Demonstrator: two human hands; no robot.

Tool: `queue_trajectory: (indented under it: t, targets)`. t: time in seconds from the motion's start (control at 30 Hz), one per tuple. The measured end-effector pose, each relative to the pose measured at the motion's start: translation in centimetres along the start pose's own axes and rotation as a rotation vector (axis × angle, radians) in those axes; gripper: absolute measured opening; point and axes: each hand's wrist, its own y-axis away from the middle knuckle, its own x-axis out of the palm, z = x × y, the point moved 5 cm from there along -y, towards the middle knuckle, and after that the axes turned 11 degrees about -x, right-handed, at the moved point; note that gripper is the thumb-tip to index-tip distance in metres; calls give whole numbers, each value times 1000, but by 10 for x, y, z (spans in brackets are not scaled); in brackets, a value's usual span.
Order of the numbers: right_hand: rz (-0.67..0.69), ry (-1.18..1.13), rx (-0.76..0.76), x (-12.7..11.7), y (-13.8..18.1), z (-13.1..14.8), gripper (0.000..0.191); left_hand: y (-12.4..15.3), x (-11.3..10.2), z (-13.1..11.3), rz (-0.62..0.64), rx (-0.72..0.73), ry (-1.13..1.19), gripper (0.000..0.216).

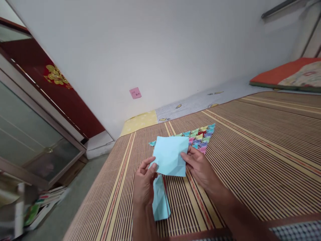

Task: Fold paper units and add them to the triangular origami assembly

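Blue sheet (172, 154) of paper, raised above the striped mat (250, 150), in front of a patch of small colourful folded pieces (204, 139). Pinched near the lower left corner between thumb and fingers of the left hand (144, 182); pinched likewise at the right edge by the right hand (200, 165). Closed to about paper thickness in both, with some fingertips hidden behind. Faintly creased across the face. Beside the left wrist, partly covered by it, more blue paper (162, 204) on the mat. Probably very light, thin and bendy, easy to crease or tear, hardly slippery. Best held by opposite edges, with a gentle pinch, away from the middle.
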Motion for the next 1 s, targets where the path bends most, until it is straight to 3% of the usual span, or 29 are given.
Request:
queue_trajectory:
  t: [0.1, 0.27, 0.4, 0.53, 0.87, 1.0]
  targets:
    - [-32, -3, -7, -16, -4, 11, 34, -8, 11, 4, 54, -5, 9, 60]
    - [-145, 98, 5, -43, -8, 13, 29, -7, 18, 8, 82, 44, -108, 52]
    - [-179, 173, 6, -51, -7, 8, 27, -8, 13, 20, -14, 30, -117, 44]
    - [-184, 224, 10, -52, -5, 4, 32, -10, 4, 23, -82, 35, -120, 29]
    - [-153, 191, 113, -39, 6, -4, 36, -9, -9, 21, -112, 15, -19, 33]
    - [-188, 160, 41, -32, 10, 5, 31, -5, 0, 23, -268, 62, 145, 37]
